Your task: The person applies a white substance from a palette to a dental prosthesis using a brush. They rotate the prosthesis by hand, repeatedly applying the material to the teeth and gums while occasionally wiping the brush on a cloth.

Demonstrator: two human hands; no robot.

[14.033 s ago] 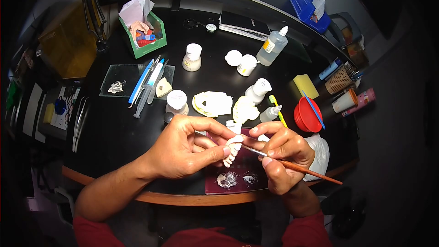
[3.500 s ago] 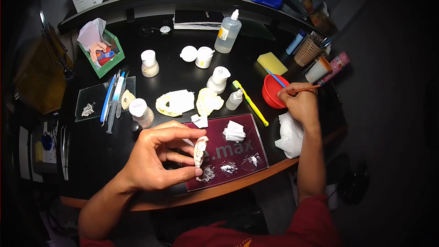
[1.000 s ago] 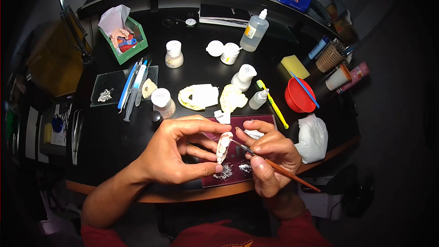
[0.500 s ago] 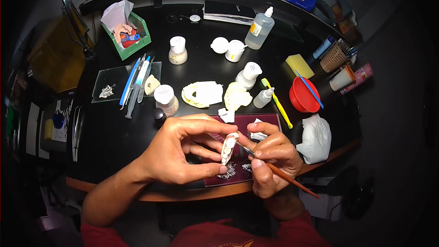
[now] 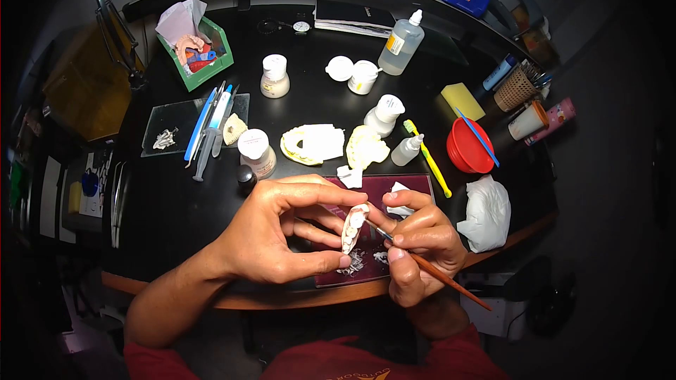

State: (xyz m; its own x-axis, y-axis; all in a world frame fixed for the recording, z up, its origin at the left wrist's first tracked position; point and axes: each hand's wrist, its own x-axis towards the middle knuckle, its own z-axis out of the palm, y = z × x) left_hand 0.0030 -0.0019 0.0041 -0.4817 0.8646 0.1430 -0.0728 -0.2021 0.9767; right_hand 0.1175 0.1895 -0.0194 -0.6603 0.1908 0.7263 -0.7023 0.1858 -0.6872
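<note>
Between thumb and index finger, my left hand grips a small dental model with white teeth, held tilted on end. My right hand pinches a thin paintbrush with a reddish-brown handle. The brush tip points left, right at the upper teeth of the model. Below both hands lies a dark red mat, partly hidden by them, with white and grey shavings on it. A folded white tissue shows behind my right hand.
Beyond my hands stand powder jars, yellowish plaster models, a small dropper bottle and a yellow toothbrush. At right are a red bowl and crumpled white tissue; at left, a glass slab with tools.
Hardly anything differs. The whole scene shifts very slightly in view, while both hands keep the same grip and the brush tip stays at the model.
</note>
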